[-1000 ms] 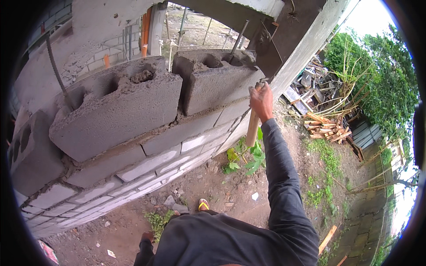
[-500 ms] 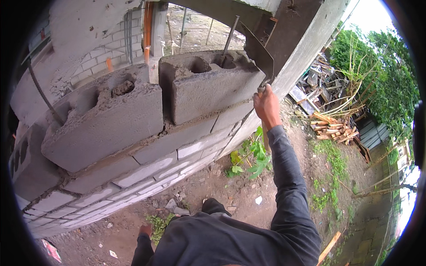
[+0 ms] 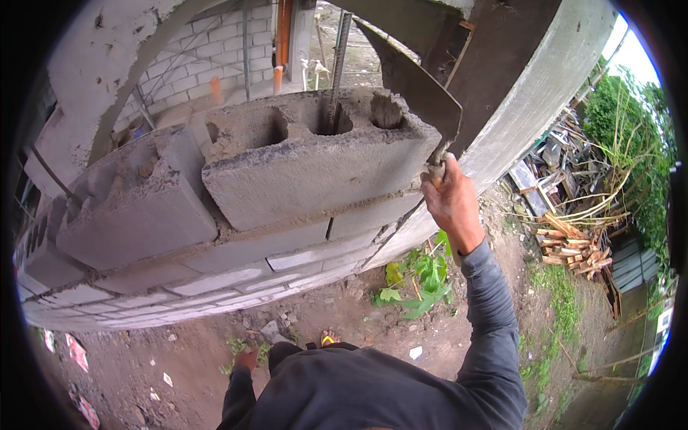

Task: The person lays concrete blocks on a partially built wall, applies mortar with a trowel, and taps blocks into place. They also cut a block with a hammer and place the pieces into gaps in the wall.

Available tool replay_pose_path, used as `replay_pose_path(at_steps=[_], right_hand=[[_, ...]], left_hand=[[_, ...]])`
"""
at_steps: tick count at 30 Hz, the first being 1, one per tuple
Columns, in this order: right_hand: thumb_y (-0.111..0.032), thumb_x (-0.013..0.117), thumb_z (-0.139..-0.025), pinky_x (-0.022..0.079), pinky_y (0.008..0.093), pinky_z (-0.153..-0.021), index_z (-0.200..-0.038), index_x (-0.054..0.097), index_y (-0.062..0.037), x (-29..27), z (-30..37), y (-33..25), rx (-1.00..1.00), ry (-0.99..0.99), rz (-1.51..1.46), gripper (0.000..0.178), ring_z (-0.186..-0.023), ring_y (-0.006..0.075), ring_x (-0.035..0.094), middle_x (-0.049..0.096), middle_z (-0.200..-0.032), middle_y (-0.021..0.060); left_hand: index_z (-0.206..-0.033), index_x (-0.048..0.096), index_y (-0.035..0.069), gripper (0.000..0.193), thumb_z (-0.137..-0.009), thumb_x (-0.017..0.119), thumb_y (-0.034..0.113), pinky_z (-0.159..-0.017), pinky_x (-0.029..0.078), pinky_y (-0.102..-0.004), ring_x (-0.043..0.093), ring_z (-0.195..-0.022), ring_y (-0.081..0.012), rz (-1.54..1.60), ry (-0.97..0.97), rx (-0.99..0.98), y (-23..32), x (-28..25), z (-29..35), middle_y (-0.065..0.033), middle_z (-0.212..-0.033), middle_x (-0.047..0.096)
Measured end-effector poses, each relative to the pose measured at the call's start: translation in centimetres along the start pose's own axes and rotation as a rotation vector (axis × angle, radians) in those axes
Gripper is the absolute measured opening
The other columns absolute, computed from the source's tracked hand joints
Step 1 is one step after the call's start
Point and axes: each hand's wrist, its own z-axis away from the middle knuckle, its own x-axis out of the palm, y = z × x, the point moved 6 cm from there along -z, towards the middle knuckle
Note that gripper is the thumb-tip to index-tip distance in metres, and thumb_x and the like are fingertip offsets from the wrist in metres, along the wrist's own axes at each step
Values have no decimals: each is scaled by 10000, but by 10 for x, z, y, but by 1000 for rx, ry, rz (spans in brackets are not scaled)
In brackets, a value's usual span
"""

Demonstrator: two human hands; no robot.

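My right hand [image 3: 451,204] is closed round the handle of a trowel [image 3: 419,93]. The broad, mortar-stained blade points up and away, at the right end of a hollow concrete block [image 3: 322,175] beside the concrete column. This block lies on the top course of the wall, its cells facing up. A steel bar [image 3: 340,75] rises through one cell. Left of it, past a narrow vertical gap, sits another hollow block [image 3: 140,204]. My left hand [image 3: 247,358] hangs low beside my body, away from the wall; its fingers are too small to make out.
The column [image 3: 527,93] slopes up at the right end of the wall [image 3: 229,279]. A leafy plant [image 3: 426,279] grows at the wall's foot. Stacked wood [image 3: 573,247] and scrap lie farther right. Another steel bar [image 3: 54,172] sticks up at the left.
The view has shifted, so the right-hand block looks larger and lower. My right hand still grips the trowel, its blade staying by the block's end at the column. A sandalled foot now shows below.
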Motion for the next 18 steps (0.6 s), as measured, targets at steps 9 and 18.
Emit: replay_pose_path(at_steps=[9, 18], right_hand=[[-129, 664, -861, 496, 525, -620, -1001, 462, -28, -20, 10, 13, -23, 22, 27, 266, -744, 496, 630, 622, -728, 265], [-71, 643, -811, 527, 446, -664, -1127, 551, -23, -50, 5, -5, -73, -16, 43, 333, -734, 459, 655, 648, -781, 238]], left_hand=[[-1087, 704, 58, 367, -889, 646, 360, -799, 533, -527, 668, -966, -470, 200, 65, -8, 62, 12, 22, -288, -979, 697], [-1110, 670, -38, 488, -892, 672, 399, -840, 543, -473, 692, -1021, -410, 266, 131, 92, 53, -12, 16, -266, -1010, 719]])
